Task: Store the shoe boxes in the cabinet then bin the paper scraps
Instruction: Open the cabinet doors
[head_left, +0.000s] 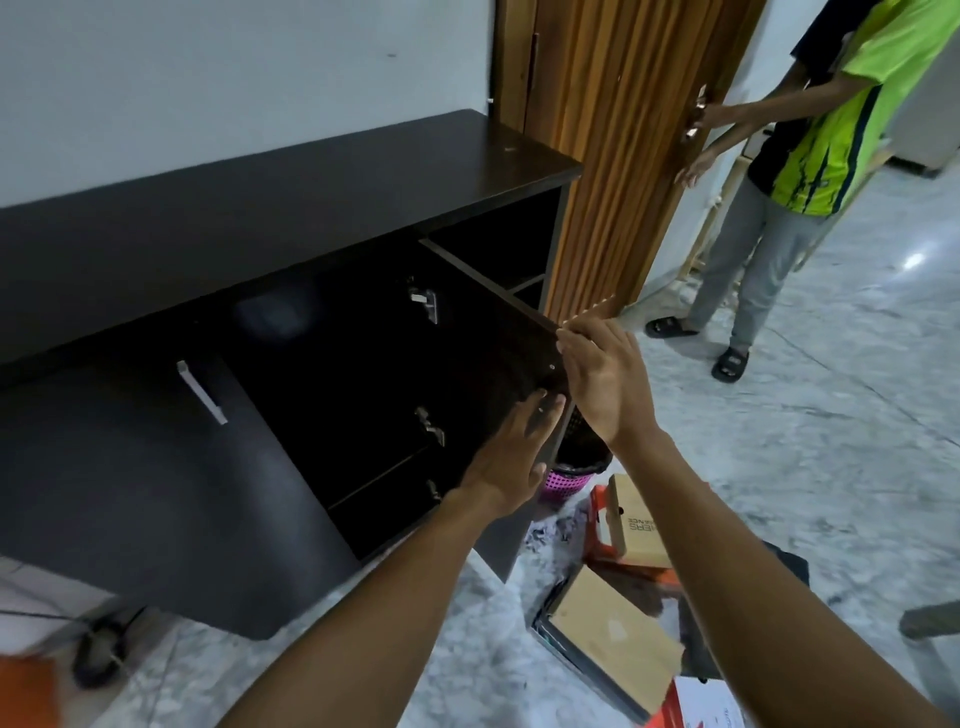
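Both hands on the open cabinet door

The left hand (511, 452) lies flat against the inner face of the cabinet door (493, 332), fingers straight and grasping nothing. The right hand (597, 384) rests on the door's outer edge near its top corner, fingers also extended. The cabinet (291, 208) stands open and dark inside. The boxes (639, 514) sit on the floor (831, 441) under the right forearm, with scraps (545, 538) beside them and a bin (574, 467) just behind the cabinet door. Another person (810, 156) holds a wooden door (613, 156).
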